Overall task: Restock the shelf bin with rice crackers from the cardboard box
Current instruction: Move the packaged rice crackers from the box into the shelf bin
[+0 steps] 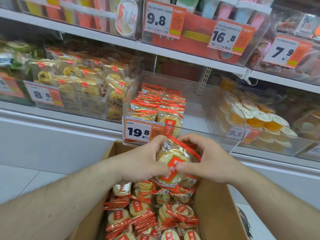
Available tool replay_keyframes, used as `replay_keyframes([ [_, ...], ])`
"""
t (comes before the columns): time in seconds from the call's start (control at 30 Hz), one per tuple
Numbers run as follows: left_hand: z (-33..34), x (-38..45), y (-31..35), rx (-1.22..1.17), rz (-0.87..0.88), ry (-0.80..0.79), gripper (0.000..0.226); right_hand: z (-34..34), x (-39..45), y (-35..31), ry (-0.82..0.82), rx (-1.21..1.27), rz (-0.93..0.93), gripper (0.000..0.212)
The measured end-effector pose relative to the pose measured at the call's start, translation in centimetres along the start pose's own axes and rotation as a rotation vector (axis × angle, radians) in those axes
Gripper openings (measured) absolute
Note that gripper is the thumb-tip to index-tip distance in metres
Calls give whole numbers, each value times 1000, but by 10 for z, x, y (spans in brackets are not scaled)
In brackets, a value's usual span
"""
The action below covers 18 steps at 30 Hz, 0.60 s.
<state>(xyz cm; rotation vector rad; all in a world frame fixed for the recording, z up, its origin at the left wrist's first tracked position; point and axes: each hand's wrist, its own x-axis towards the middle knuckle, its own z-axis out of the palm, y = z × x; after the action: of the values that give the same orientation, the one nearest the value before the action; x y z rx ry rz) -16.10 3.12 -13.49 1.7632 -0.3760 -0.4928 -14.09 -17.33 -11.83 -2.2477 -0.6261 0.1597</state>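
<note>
Head view shows the shelf (57, 115) carrying a row of clear bins, and below it the cardboard box (214, 210) you are working from. That box is the biggest container here: open-topped, with loose rice cracker packets (147, 215) heaped across all of its visible inside. The shelf bin (194, 118) sits at the shelf's front edge, just above the box's far rim, behind the 19.8 price tag (138, 131). Its left side holds stacked packets (155, 103); its right side is bare down to the floor, so that looks like the gap to fill. Neighbouring bins hold yellow pastries (81, 78) to the left and orange jelly cups (259, 118) to the right.

Between box and bin you hold a small bunch of packets (174, 161). Your left hand (143, 161) and right hand (207, 161) both curl round it, thumbs pressed on the front wrapper. Expect these to be light, with slick, crinkly film and brittle crackers inside. Grip the flat faces rather than the crimped ends, and squeeze gently.
</note>
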Motion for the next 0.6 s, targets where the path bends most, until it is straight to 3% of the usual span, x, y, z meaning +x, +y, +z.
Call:
replay_keyframes([
  [0.07, -1, -2, 2, -16, 65, 49, 57, -4, 1, -5, -5, -34, -17, 47],
  [0.17, -5, 2, -2, -286, 184, 216, 66, -18, 4, -19, 141, -78, -84, 39],
  [0.23, -10, 6, -4, -432, 256, 459, 56, -37, 8, -25, 294, -49, -115, 41],
  [0.33, -15, 10, -3, -405, 303, 857, 36, -65, 19, -27, 460, -148, -128, 40],
  [0.47, -24, 18, -9, -383, 222, 1140, 41, -74, 36, -25, 448, -330, -95, 39],
  [0.6, -29, 27, -22, -461, -32, 1153, 55, -68, 57, -22, 328, -445, -31, 37],
])
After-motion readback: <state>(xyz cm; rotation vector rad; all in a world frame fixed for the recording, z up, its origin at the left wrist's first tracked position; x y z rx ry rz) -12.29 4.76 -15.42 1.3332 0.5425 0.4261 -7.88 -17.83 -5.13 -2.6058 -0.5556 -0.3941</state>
